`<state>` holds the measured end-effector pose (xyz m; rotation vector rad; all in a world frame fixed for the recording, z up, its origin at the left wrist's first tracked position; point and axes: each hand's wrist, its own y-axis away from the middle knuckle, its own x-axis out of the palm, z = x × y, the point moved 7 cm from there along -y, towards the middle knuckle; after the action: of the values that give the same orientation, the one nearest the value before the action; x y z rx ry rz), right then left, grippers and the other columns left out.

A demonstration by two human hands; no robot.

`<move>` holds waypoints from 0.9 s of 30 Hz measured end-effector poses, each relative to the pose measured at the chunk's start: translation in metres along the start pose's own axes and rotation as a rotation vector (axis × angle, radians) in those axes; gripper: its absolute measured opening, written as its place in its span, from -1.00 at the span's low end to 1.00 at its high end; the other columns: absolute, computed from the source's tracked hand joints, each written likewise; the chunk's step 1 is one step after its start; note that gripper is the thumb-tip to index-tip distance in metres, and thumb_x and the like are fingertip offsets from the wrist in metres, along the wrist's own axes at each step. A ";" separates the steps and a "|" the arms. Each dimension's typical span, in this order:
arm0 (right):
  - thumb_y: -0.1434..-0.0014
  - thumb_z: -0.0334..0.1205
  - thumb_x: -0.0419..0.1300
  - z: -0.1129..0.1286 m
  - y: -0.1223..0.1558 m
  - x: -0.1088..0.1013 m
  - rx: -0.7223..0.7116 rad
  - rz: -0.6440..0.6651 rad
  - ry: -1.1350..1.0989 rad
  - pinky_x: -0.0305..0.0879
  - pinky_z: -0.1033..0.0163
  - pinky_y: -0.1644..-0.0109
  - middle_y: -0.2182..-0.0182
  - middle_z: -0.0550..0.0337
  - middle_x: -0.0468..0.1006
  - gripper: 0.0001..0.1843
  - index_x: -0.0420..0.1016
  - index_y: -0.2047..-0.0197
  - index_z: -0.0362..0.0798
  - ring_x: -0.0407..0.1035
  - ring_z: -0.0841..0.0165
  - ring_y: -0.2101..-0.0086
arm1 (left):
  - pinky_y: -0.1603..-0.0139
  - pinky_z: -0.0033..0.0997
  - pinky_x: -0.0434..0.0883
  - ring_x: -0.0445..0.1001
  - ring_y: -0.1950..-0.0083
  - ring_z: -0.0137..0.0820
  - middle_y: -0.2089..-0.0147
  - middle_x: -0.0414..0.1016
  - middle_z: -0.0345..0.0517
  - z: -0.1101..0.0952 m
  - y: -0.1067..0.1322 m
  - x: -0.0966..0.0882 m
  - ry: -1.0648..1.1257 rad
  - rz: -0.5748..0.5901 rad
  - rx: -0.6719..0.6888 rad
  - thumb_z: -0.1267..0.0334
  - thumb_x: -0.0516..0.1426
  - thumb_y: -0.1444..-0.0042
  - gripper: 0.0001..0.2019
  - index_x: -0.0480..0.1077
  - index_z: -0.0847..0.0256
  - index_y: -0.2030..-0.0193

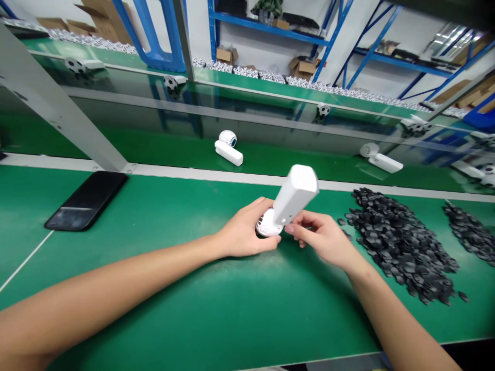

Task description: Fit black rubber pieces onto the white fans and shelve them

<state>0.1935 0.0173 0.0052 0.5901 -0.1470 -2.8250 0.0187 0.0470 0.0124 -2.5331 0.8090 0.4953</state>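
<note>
left hand, right hand grasp fan | chip pile near right | phone well left

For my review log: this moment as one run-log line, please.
left hand: cups white fan head | right hand: fingers on handle | white fan: head down, handle up | black parts pile: right of hands

Fan: smooth white plastic, semi-gloss. Table mat: matt green, prob. rubber. Chip pile: dark, matt.
</note>
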 end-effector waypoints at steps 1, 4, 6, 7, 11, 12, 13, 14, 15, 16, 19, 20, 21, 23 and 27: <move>-0.30 0.09 0.33 0.001 0.000 0.001 -0.003 0.009 -0.014 0.32 0.28 0.37 0.46 0.29 0.49 -0.65 0.50 0.33 -0.02 0.36 0.42 0.49 | 0.03 -0.25 0.45 0.52 0.06 -0.21 0.01 0.51 -0.09 0.000 0.000 -0.001 0.035 -0.006 0.012 0.24 0.30 -0.06 -0.55 0.36 0.14 -0.11; -0.33 0.09 0.29 0.002 0.001 0.001 -0.005 0.030 -0.057 0.34 0.28 0.36 0.46 0.27 0.51 -0.64 0.49 0.31 -0.03 0.38 0.42 0.48 | -0.01 -0.19 0.47 0.54 0.00 -0.16 -0.03 0.53 -0.03 -0.001 0.002 -0.005 0.132 -0.020 0.040 0.20 0.31 -0.06 -0.52 0.35 0.20 -0.12; -0.34 0.09 0.28 0.001 0.000 0.001 -0.001 0.033 -0.087 0.34 0.29 0.37 0.46 0.27 0.50 -0.64 0.48 0.31 -0.03 0.38 0.42 0.49 | -0.10 -0.13 0.47 0.53 -0.09 -0.10 -0.10 0.53 0.02 -0.004 0.005 -0.004 0.183 0.006 0.068 0.23 0.30 -0.03 -0.48 0.36 0.21 -0.16; -0.34 0.09 0.28 0.000 -0.001 0.000 0.002 0.035 -0.099 0.34 0.30 0.37 0.46 0.28 0.50 -0.63 0.47 0.32 -0.03 0.37 0.43 0.49 | -0.14 -0.10 0.46 0.52 -0.12 -0.08 -0.13 0.52 0.03 -0.005 0.006 -0.002 0.205 0.022 0.081 0.25 0.30 -0.02 -0.45 0.35 0.22 -0.18; -0.33 0.09 0.29 -0.001 -0.002 -0.002 0.008 0.037 -0.116 0.32 0.31 0.40 0.47 0.28 0.50 -0.63 0.47 0.33 -0.03 0.37 0.44 0.50 | -0.19 -0.04 0.46 0.53 -0.14 -0.05 -0.16 0.53 0.07 -0.007 0.011 0.004 0.242 0.024 0.105 0.26 0.32 -0.01 -0.41 0.34 0.21 -0.22; -0.34 0.09 0.29 -0.001 -0.002 -0.002 0.007 0.034 -0.112 0.32 0.31 0.40 0.47 0.28 0.50 -0.62 0.46 0.34 -0.03 0.37 0.44 0.50 | -0.20 -0.04 0.46 0.53 -0.15 -0.04 -0.18 0.52 0.08 -0.007 0.011 0.004 0.236 0.007 0.107 0.26 0.32 -0.01 -0.41 0.33 0.20 -0.22; -0.34 0.09 0.28 -0.001 -0.002 -0.003 0.006 0.030 -0.107 0.32 0.31 0.39 0.47 0.28 0.50 -0.62 0.46 0.34 -0.03 0.37 0.44 0.50 | -0.21 -0.04 0.46 0.53 -0.17 -0.04 -0.21 0.50 0.09 -0.007 0.012 0.004 0.224 -0.009 0.111 0.26 0.32 -0.02 -0.40 0.32 0.19 -0.22; -0.34 0.09 0.28 0.000 -0.002 -0.003 0.005 0.029 -0.104 0.32 0.32 0.39 0.47 0.28 0.50 -0.62 0.45 0.34 -0.03 0.37 0.45 0.50 | -0.22 -0.04 0.45 0.52 -0.18 -0.03 -0.23 0.49 0.09 -0.008 0.012 0.003 0.209 -0.022 0.118 0.27 0.33 -0.02 -0.40 0.32 0.17 -0.22; -0.34 0.09 0.28 0.000 -0.002 -0.003 0.004 0.028 -0.103 0.32 0.32 0.39 0.47 0.28 0.50 -0.61 0.45 0.35 -0.03 0.37 0.45 0.50 | -0.23 -0.04 0.45 0.52 -0.19 -0.03 -0.23 0.49 0.08 -0.009 0.013 0.003 0.191 -0.028 0.131 0.27 0.33 -0.01 -0.39 0.31 0.16 -0.23; -0.34 0.10 0.28 0.000 -0.002 -0.004 0.005 0.028 -0.106 0.32 0.32 0.39 0.47 0.28 0.50 -0.61 0.45 0.34 -0.03 0.36 0.45 0.51 | -0.24 -0.04 0.44 0.53 -0.17 -0.04 -0.21 0.50 0.07 -0.010 0.013 0.004 0.171 -0.021 0.145 0.27 0.33 -0.01 -0.38 0.31 0.15 -0.23; -0.33 0.11 0.29 -0.001 -0.002 -0.003 0.009 0.034 -0.120 0.31 0.32 0.40 0.47 0.28 0.50 -0.62 0.47 0.32 -0.04 0.36 0.45 0.50 | -0.25 -0.04 0.44 0.57 -0.08 -0.09 -0.08 0.55 -0.02 -0.015 0.013 0.006 0.126 0.025 0.184 0.28 0.33 0.00 -0.43 0.33 0.13 -0.18; -0.33 0.11 0.28 -0.002 -0.002 -0.003 0.010 0.034 -0.121 0.32 0.32 0.39 0.46 0.28 0.50 -0.62 0.47 0.31 -0.04 0.35 0.45 0.50 | -0.25 -0.04 0.44 0.57 -0.06 -0.10 -0.05 0.56 -0.04 -0.016 0.013 0.006 0.119 0.036 0.188 0.28 0.33 0.00 -0.44 0.33 0.13 -0.16; -0.33 0.11 0.28 -0.002 -0.001 -0.003 0.009 0.034 -0.120 0.32 0.32 0.39 0.46 0.28 0.50 -0.62 0.47 0.30 -0.04 0.36 0.45 0.50 | -0.25 -0.04 0.44 0.57 -0.07 -0.09 -0.05 0.56 -0.04 -0.017 0.013 0.006 0.116 0.041 0.182 0.28 0.32 0.00 -0.45 0.32 0.13 -0.15; -0.34 0.11 0.28 -0.002 -0.001 -0.004 0.004 0.027 -0.114 0.33 0.31 0.38 0.45 0.28 0.51 -0.62 0.47 0.30 -0.03 0.36 0.44 0.49 | -0.26 -0.04 0.43 0.54 -0.14 -0.06 -0.08 0.54 -0.04 -0.017 0.012 0.005 0.109 0.040 0.155 0.28 0.31 -0.01 -0.44 0.32 0.13 -0.17; -0.34 0.13 0.27 -0.001 0.000 -0.004 -0.002 0.016 -0.086 0.34 0.29 0.38 0.45 0.25 0.52 -0.61 0.46 0.31 -0.03 0.37 0.41 0.49 | -0.26 -0.05 0.43 0.49 -0.20 -0.04 -0.14 0.52 -0.02 -0.015 0.011 0.005 0.120 0.043 0.099 0.28 0.31 -0.02 -0.39 0.30 0.14 -0.24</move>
<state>0.1970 0.0186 0.0059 0.4657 -0.1631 -2.8359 0.0186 0.0291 0.0192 -2.4769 0.9108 0.3108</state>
